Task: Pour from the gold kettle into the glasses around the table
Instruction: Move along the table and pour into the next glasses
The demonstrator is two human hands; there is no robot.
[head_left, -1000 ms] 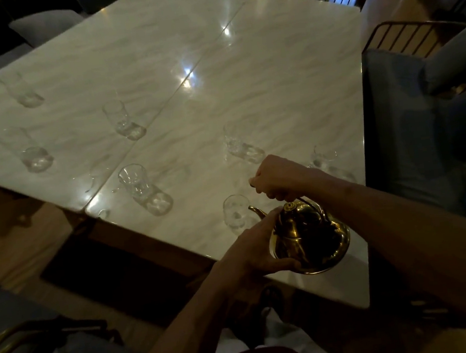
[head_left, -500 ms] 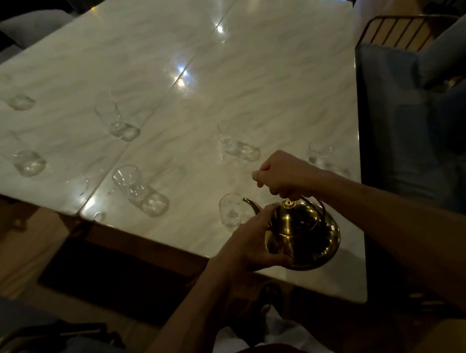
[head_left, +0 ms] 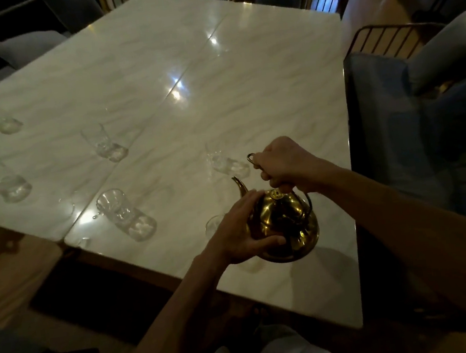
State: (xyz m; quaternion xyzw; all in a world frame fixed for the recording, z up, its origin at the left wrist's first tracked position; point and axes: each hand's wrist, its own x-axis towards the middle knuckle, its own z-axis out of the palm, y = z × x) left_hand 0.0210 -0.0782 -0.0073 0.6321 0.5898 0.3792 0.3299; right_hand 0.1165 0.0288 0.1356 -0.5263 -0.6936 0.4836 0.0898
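Above the near edge of the marble desk (head_left: 245,93), the right grip (head_left: 282,165) is closed round the handle of the gold kettle (head_left: 284,225); the left grip (head_left: 238,233) cups its body. No stream shows — 6 glasses (head_left: 116,210) stand nearby, fill unclear, so pouring likely remains.
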